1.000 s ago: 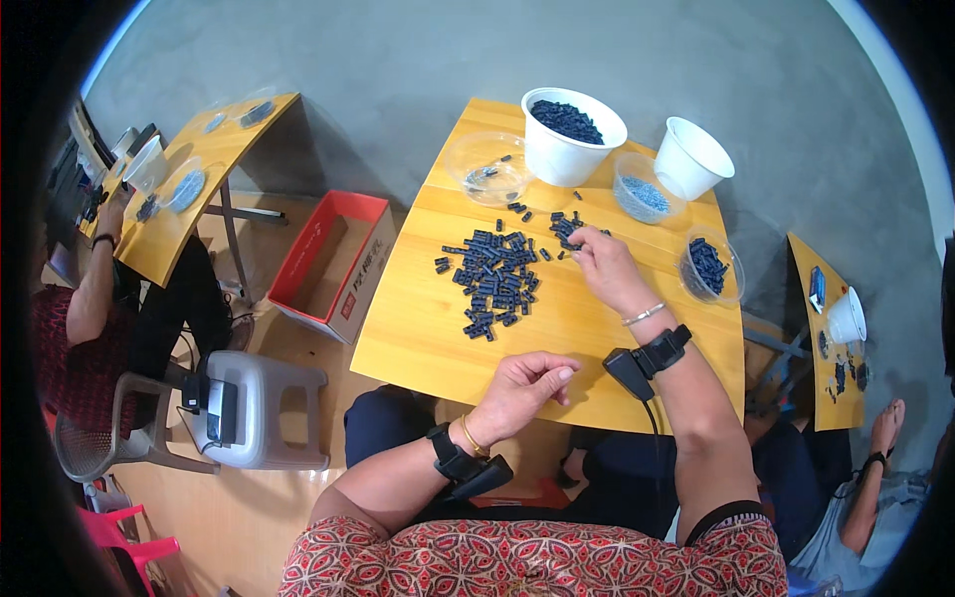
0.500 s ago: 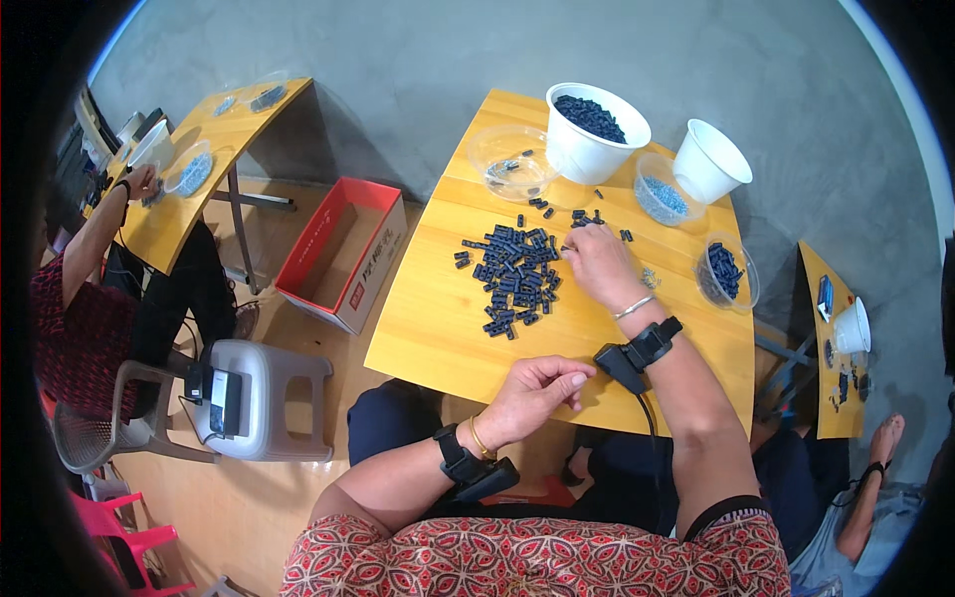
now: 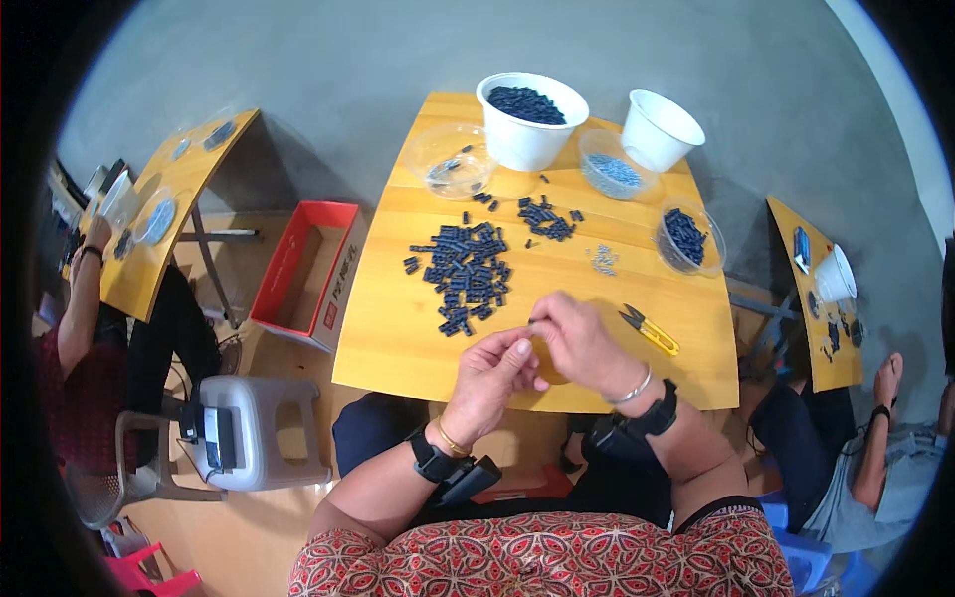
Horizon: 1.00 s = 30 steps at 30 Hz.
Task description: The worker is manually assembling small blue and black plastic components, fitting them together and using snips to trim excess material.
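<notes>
Above the near edge of the table, my two hands meet. My left hand (image 3: 485,386) is closed, thumb against fingers; whatever it may hold is hidden. Beside it my right hand (image 3: 580,343) pinches a small dark piece (image 3: 534,321), only partly visible at its fingertips. Beyond them spreads a large pile of small black plastic pieces (image 3: 463,267). A smaller cluster of similar dark pieces (image 3: 547,220) lies farther back, and tiny pale metallic bits (image 3: 603,261) are scattered to its right. Yellow-handled thread snips (image 3: 652,331) lie right of my right hand.
Along the back stand a white tub (image 3: 532,144) of black pieces, a clear bowl (image 3: 453,164), a bowl of blue-grey bits (image 3: 613,171) and another white tub (image 3: 662,129). A bowl of dark parts (image 3: 686,239) sits right. A red box (image 3: 303,274) is on the floor; people work at both sides.
My right hand has come back from the small cluster to my left hand, uncovering the snips and the metallic bits. The view has shifted, so the table appears farther left.
</notes>
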Each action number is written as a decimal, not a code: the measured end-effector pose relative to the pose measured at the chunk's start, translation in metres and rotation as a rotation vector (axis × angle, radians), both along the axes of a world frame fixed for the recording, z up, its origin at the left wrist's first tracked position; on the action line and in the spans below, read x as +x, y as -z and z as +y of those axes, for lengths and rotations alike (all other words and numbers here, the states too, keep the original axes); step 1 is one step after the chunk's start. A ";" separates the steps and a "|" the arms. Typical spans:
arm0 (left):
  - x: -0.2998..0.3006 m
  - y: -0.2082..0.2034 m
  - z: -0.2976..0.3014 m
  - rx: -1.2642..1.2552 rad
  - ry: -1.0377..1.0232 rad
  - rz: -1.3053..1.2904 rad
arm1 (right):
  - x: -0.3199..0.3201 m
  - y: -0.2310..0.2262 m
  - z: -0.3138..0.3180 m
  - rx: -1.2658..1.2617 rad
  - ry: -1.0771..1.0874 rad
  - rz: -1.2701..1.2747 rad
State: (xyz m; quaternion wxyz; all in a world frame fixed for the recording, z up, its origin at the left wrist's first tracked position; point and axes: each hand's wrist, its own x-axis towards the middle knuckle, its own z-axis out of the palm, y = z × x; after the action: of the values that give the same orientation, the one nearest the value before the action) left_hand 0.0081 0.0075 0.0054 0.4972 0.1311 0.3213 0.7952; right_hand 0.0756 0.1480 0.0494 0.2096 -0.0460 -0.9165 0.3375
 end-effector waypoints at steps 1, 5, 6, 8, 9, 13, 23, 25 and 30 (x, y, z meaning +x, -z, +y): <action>0.001 -0.002 0.001 -0.012 0.001 0.013 | 0.007 0.000 -0.005 -0.007 -0.023 0.040; 0.002 -0.007 0.005 -0.078 0.012 0.085 | 0.017 -0.001 -0.018 0.042 -0.025 0.157; 0.001 -0.005 0.005 -0.074 0.027 0.056 | 0.019 -0.001 -0.016 0.041 -0.018 0.156; 0.000 -0.003 0.007 -0.066 0.053 -0.003 | 0.022 -0.001 -0.011 0.049 -0.074 0.184; -0.001 -0.003 0.007 -0.066 0.056 -0.003 | 0.026 -0.002 -0.005 0.049 -0.071 0.185; 0.000 -0.007 0.001 -0.073 0.058 0.012 | 0.042 0.003 0.068 0.169 0.304 0.059; 0.003 -0.001 0.007 -0.073 0.048 0.128 | 0.032 0.014 0.111 0.213 0.362 -0.219; 0.002 0.001 0.008 -0.073 0.041 0.110 | 0.032 0.014 0.111 0.238 0.356 -0.218; 0.003 0.007 0.007 -0.021 -0.026 0.082 | 0.031 -0.012 0.084 0.302 0.357 -0.040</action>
State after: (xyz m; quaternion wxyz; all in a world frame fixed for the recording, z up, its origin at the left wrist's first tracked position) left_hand 0.0107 0.0142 -0.0021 0.4744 0.1541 0.3515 0.7922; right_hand 0.1070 0.2322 0.0613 0.2522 -0.1821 -0.9380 0.1530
